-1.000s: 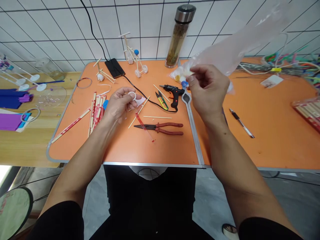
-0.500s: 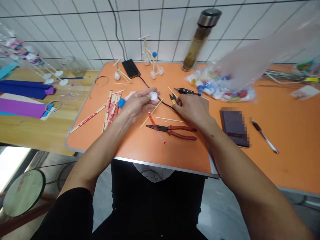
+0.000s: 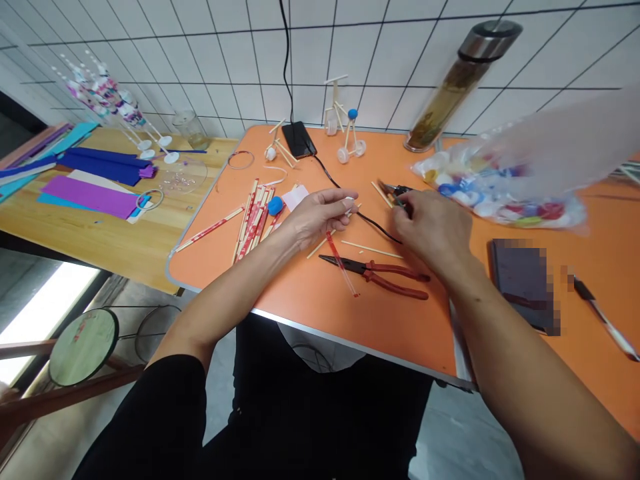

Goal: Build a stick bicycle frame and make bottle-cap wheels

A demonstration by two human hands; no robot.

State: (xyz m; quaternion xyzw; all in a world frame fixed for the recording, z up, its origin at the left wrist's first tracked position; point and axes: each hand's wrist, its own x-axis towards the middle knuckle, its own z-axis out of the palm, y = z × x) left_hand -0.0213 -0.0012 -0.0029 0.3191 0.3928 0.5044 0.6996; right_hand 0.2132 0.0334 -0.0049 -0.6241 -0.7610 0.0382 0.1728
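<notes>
My left hand [image 3: 325,212] is closed, pinching a small round white cap [image 3: 349,200] that the fingers now mostly cover. My right hand [image 3: 431,217] is curled over a dark pointed tool [image 3: 404,203] on the right side of the table; the fingers hide most of it, so its kind is unclear. Below the hands lie long-nose pliers [image 3: 377,270] with red handles and a strip of clear red-marked wrapper [image 3: 343,265]. A thin wooden stick [image 3: 373,249] rests just above the pliers.
Red-wrapped chopsticks [image 3: 255,220] and a blue ball [image 3: 275,205] lie left. Small stick-and-cap models [image 3: 351,143] stand behind, near a phone [image 3: 299,140] with a cable. At right are a tall bottle [image 3: 453,90], a bag of caps [image 3: 510,193] and a pen [image 3: 607,320].
The view has swung left, so things sit further right. The left hand has turned, hiding most of the cap. The right fingers have closed over the dark tool.
</notes>
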